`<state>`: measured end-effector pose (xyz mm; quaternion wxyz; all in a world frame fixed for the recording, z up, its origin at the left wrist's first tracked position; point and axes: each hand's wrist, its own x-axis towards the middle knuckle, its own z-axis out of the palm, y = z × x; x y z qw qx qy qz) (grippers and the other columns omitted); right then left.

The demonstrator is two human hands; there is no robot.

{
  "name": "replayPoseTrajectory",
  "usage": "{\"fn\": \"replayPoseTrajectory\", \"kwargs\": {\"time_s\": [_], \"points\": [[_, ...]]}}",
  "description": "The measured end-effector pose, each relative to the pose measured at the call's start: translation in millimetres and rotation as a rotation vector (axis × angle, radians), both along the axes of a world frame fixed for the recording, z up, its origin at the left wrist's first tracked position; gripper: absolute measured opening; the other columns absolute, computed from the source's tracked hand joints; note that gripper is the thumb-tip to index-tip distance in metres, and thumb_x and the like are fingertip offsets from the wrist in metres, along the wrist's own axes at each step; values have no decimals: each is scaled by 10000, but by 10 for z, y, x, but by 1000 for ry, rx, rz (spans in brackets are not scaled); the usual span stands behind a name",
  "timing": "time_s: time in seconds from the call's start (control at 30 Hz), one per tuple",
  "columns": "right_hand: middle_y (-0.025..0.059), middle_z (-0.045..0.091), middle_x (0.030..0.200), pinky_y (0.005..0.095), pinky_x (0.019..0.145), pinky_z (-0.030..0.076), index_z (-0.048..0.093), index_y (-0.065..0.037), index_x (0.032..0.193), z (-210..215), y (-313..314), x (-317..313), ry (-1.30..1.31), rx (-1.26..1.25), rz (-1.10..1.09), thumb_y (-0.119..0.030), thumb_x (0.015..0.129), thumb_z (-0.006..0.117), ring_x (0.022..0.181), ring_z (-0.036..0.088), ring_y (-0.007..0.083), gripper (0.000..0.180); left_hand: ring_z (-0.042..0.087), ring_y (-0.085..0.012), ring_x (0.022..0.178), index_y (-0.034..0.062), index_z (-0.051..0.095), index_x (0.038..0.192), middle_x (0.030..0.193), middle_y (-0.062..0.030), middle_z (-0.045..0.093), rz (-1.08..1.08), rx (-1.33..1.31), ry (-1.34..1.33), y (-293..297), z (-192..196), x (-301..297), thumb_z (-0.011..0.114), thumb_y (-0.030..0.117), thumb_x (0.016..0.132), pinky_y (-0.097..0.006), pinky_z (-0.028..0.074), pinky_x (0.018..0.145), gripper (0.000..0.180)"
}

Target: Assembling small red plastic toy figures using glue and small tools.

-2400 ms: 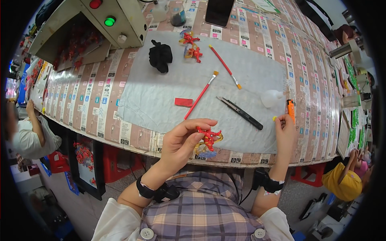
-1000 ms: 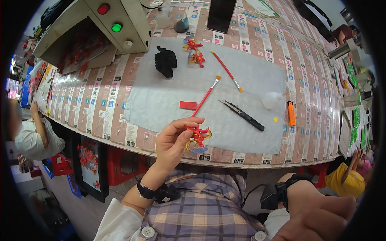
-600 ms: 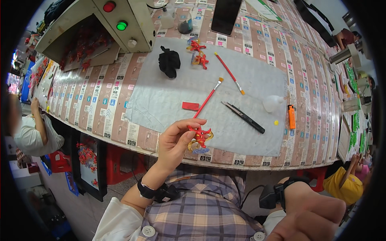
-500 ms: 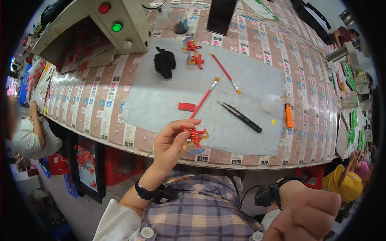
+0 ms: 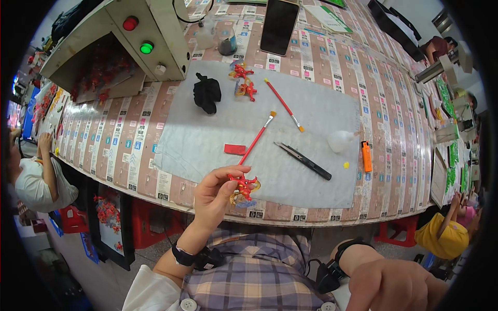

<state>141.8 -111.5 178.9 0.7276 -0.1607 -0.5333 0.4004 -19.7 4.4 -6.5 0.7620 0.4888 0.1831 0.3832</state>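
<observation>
Between the thumb and fingers of my left hand (image 5: pixel 211 196) is a small red toy figure (image 5: pixel 246 186) with clear yellow and blue parts, held over the table's near edge. My right hand (image 5: pixel 391 282) is low at the right, off the table, back of the hand showing; the lower edge cuts off its fingers, so its grip cannot be seen. On the grey cloth (image 5: pixel 218 137) beyond my left hand are a red block (image 5: pixel 235 149), a red-handled brush (image 5: pixel 258 139), a second brush (image 5: pixel 284 105) and a black craft knife (image 5: pixel 303 161). Similar figures (image 5: pixel 243 80) lie farther back.
A crumpled black cloth (image 5: pixel 207 93) lies left of the figures. Right are a translucent white bottle (image 5: pixel 342 141) and an orange lighter (image 5: pixel 367 156). A metal box with buttons (image 5: pixel 165 41), a dark jar (image 5: pixel 227 45) and a phone (image 5: pixel 280 27) stand behind. Other people sit at both sides.
My right hand has turned and dropped lower, from a fist to its back showing. My left hand keeps the toy figure. The whole view has shifted slightly, with the table lower in it.
</observation>
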Motion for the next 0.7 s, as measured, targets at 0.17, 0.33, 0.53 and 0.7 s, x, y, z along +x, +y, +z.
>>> {"fn": "replayPoseTrajectory", "kwargs": {"time_s": [0.17, 0.33, 0.53, 0.7], "points": [[31, 691, 873, 283, 678, 476, 502, -102, 802, 89, -101, 5, -52, -94, -17, -22, 849, 571, 806, 640, 180, 116, 617, -220, 968, -53, 515, 1096, 1181, -204, 541, 12, 8, 11, 2, -15, -2, 467, 54, 937, -324, 492, 869, 198], [43, 685, 902, 297, 725, 472, 495, -97, 835, 40, -259, -24, -14, -93, 7, -18, 850, 562, 822, 641, 195, 105, 617, -217, 970, -49, 517, 1095, 1181, -201, 542, 5, -8, 8, -6, -4, -11, 465, 55, 938, -313, 490, 860, 195], [84, 683, 913, 359, 794, 471, 507, -94, 851, -13, 40, 186, -90, 98, 250, -60, 889, 524, 852, 639, 214, 54, 622, -222, 962, -38, 516, 1082, 1169, -206, 548, -3, -3, 38, -4, 24, 10, 470, 84, 940, -324, 503, 851, 193], [130, 588, 925, 352, 618, 433, 568, -35, 913, -414, 129, 345, -983, -428, -552, -38, 687, 625, 753, 575, 232, 233, 633, -237, 938, -31, 509, 1072, 1162, -214, 552, -12, -91, 74, 12, 55, 13, 477, 159, 945, -357, 521, 844, 231]]}}
